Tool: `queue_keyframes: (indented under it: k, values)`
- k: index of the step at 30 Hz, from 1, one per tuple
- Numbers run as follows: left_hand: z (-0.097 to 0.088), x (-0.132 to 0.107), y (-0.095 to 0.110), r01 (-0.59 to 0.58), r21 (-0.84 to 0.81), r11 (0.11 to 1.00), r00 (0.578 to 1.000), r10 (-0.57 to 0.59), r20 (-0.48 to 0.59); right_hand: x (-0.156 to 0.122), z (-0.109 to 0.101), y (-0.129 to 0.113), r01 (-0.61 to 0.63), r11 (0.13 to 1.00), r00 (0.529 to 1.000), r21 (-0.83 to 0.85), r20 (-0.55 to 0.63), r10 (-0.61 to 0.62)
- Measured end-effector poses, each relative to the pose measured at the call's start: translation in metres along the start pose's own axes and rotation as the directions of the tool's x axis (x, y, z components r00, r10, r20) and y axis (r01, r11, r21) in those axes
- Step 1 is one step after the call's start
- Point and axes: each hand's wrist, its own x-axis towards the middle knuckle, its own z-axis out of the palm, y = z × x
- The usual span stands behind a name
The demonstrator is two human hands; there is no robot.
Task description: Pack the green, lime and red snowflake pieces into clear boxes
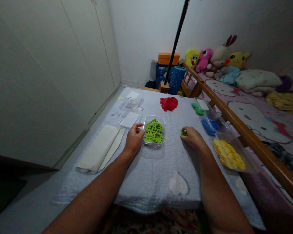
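Note:
A clear plastic box full of light green plastic pieces stands in the middle of the pale blue blanket. My left hand grips the box's left side, fingers curled on its rim. My right hand rests on the blanket to the right of the box, fingers closed on a small green piece.
A pile of red pieces lies further back. At right are dark green pieces, blue pieces and a clear box of yellow pieces beside a wooden bed rail. Clear lids and folded cloth lie at left.

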Motion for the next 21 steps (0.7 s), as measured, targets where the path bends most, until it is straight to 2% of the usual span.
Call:
queue_keyframes:
  k: [4,9,12,15,18,21]
  values:
    - [0.000,0.000,0.001,-0.004,0.002,1.000,1.000,0.004,-0.006,0.001,-0.002,-0.007,-0.024,0.996,1.000,0.087,-0.016,0.026]
    - [0.000,-0.002,0.005,0.000,0.004,1.000,1.000,0.000,-0.005,0.003,-0.008,-0.016,-0.038,0.923,0.995,0.383,-0.068,0.069]
    - [0.000,-0.003,0.006,0.001,0.004,1.000,1.000,-0.001,-0.004,0.003,-0.014,-0.024,-0.013,0.818,0.989,0.575,-0.111,0.093]
    - [0.000,-0.002,0.005,0.001,-0.003,1.000,1.000,-0.001,0.002,0.001,-0.020,-0.038,0.049,0.658,0.993,0.752,-0.109,0.052]
    - [0.001,-0.002,0.005,0.002,-0.009,1.000,1.000,-0.002,0.001,-0.002,-0.025,-0.055,0.109,0.529,0.994,0.842,-0.101,-0.045]
    - [0.001,-0.002,0.005,0.002,-0.008,1.000,1.000,-0.002,-0.001,-0.004,-0.028,-0.072,0.124,0.459,0.990,0.880,-0.076,-0.122]
